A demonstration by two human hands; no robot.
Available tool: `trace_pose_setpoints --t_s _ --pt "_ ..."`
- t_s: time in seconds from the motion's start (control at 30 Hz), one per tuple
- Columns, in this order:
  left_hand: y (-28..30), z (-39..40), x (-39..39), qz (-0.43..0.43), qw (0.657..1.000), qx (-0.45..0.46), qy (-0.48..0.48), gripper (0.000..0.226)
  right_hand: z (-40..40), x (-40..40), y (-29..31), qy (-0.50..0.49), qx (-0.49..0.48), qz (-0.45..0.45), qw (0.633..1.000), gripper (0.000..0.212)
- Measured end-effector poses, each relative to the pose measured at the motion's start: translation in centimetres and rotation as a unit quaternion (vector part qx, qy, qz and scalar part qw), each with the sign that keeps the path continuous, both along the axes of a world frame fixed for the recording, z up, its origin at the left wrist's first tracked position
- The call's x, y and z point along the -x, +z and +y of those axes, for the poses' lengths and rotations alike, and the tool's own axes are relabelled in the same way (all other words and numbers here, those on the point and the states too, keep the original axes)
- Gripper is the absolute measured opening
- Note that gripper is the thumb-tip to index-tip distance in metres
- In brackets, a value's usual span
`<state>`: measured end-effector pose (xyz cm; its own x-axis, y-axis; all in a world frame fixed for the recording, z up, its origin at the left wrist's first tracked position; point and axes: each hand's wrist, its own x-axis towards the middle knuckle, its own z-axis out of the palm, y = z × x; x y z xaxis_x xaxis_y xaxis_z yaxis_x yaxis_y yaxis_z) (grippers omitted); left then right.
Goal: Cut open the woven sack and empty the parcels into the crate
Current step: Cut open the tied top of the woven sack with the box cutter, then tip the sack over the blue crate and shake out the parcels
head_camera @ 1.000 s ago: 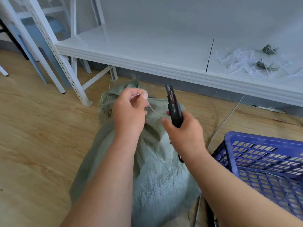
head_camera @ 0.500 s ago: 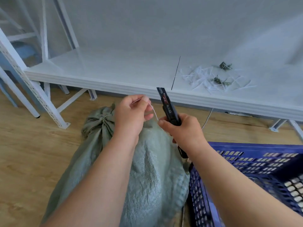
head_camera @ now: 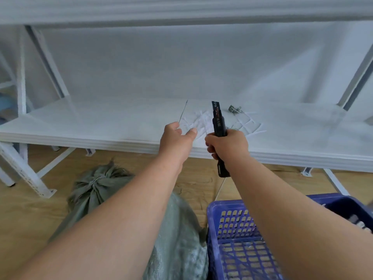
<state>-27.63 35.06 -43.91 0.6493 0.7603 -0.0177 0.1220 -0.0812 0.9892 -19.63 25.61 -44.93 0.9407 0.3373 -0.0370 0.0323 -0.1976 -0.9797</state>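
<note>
Head view. The right hand (head_camera: 228, 144), arm extended forward, grips the black handle of a utility knife (head_camera: 218, 126) in a closed fist; the knife stands nearly upright, its tip pointing up and away, its butt protruding below the fist. The left hand (head_camera: 177, 141), arm likewise extended, is held just left of the knife over the front edge of a low white shelf (head_camera: 101, 126); thumb and forefinger are brought near each other, but whether a strand is pinched between them cannot be told.

On the shelf beyond both hands lies a scatter of white cut strips (head_camera: 203, 120), with a small greenish knot of twine (head_camera: 234, 109) at its far right. A dark seam (head_camera: 183, 110) runs across the shelf board just above the left hand.

Nearer, on the wooden floor (head_camera: 30, 215), the grey-green woven sack (head_camera: 177, 229) lies beneath the left forearm; its far neck (head_camera: 96, 179) is bunched and tied. No parcels show through it.

Touching the sack's right side stands the blue perforated plastic crate (head_camera: 232, 225), below the right forearm. Its lattice wall and floor are visible; some pale items (head_camera: 361, 227) appear at its far right, too blurred to identify.

White shelf uprights (head_camera: 22, 93) stand at the left.
</note>
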Motion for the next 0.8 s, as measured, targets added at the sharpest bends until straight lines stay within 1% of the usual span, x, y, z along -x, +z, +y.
trace_pose_setpoints --t_s 0.03,0.1,0.13,0.23,0.3,0.33,0.4,0.47,0.5,0.57,0.63,0.7,0.73,0.8 --pt "-0.1 -0.3 -0.3 0.007 1.0 0.017 -0.015 0.059 0.2 -1.0 0.5 -0.002 -0.005 0.014 1.0 0.01" --pt "-0.4 -0.8 -0.6 0.007 0.997 0.067 -0.045 0.058 0.6 -2.7 1.1 -0.004 -0.05 0.045 0.998 0.008" --pt "-0.5 -1.0 -0.6 0.002 0.995 0.088 -0.054 0.058 0.7 -3.3 1.1 -0.009 -0.07 0.047 0.996 0.009" --pt "-1.3 -1.2 -0.2 -0.01 0.994 0.093 -0.054 0.055 0.6 -2.7 0.1 -0.01 -0.089 0.03 0.996 0.012" --pt "-2.0 -1.3 0.8 -0.017 0.995 0.088 -0.042 0.048 0.5 -0.9 -1.1 0.025 -0.104 0.052 0.993 0.015" --pt "-2.3 -1.3 1.6 -0.021 0.995 0.089 -0.034 0.044 0.5 0.2 -1.7 0.049 -0.102 0.072 0.991 0.02" --pt "-3.2 -1.4 3.7 -0.02 0.994 0.106 -0.022 0.032 0.7 2.3 -3.0 0.094 -0.069 0.108 0.987 0.032" --pt "-4.5 -1.7 6.7 0.004 0.987 0.159 -0.027 0.022 1.3 4.5 -4.3 0.131 -0.044 0.148 0.979 0.039" --pt "-5.3 -1.8 8.5 0.023 0.98 0.194 -0.044 0.023 1.7 5.7 -5.0 0.146 -0.054 0.174 0.972 0.037" --pt "-7.2 -2.1 11.8 0.064 0.961 0.25 -0.096 0.029 2.4 7.9 -6.1 0.168 -0.106 0.211 0.957 0.03" --pt "-9.0 -2.2 14.5 0.083 0.955 0.251 -0.137 0.025 3.4 9.6 -7.2 0.181 -0.131 0.202 0.953 0.026" --pt "-10.4 -1.7 16.1 0.071 0.965 0.224 -0.118 0.017 4.5 11.2 -8.3 0.196 -0.092 0.191 0.957 0.028" --pt "-10.9 -1.4 16.5 0.069 0.972 0.201 -0.098 0.015 5.0 11.8 -8.7 0.199 -0.066 0.202 0.957 0.031" --pt "-11.2 -0.6 16.7 0.073 0.982 0.16 -0.073 0.013 6.0 12.9 -9.1 0.191 -0.039 0.259 0.946 0.036"
